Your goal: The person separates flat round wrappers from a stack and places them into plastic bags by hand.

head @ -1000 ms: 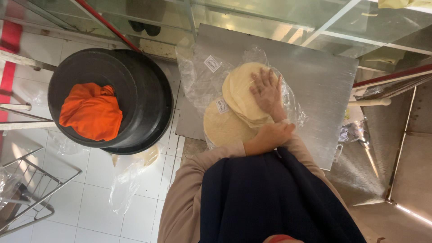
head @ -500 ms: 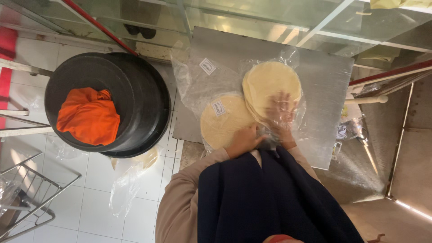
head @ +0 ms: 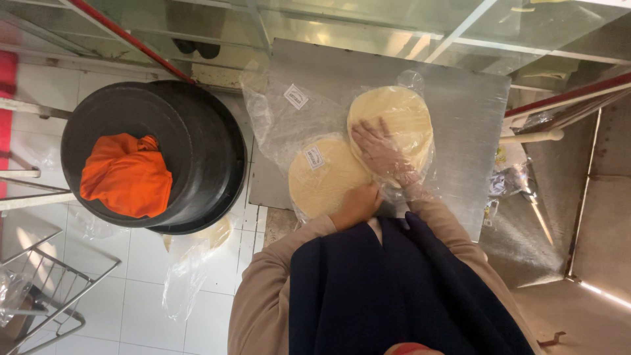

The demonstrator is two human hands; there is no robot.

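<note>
Head view, right hand: the right hand (head: pixel 381 152) lies flat, fingers spread, on the upper stack of flatbreads (head: pixel 394 125); it seems to be inside the clear plastic bag (head: pixel 282 125), pressing down rather than gripping.
Head view, left hand: the left hand (head: pixel 358 205) sits at the near edge of the lower stack of flatbreads (head: pixel 322 177), fingers curled over the rim; whether it truly pinches the stack or the plastic cannot be told.
Head view, flatbreads: two pale round stacks lie side by side on the metal table (head: pixel 467 118), the upper one overlapping the lower at its right edge; both are wrapped or partly wrapped in the clear plastic, which carries small white labels.
Head view, table: a grey steel surface, with the stacks near its front middle.
Head view, bin: a large black round bin (head: pixel 197 131) stands on the white tiled floor to the left of the table, well apart from the hands, with an orange cloth (head: pixel 125 177) bunched inside it.
Head view, floor: a loose clear plastic sheet (head: pixel 187 269) lies below the bin, and a wire rack (head: pixel 46 289) shows at the lower left corner.
Head view, person: beige sleeves and a dark blue apron fill the lower middle.
</note>
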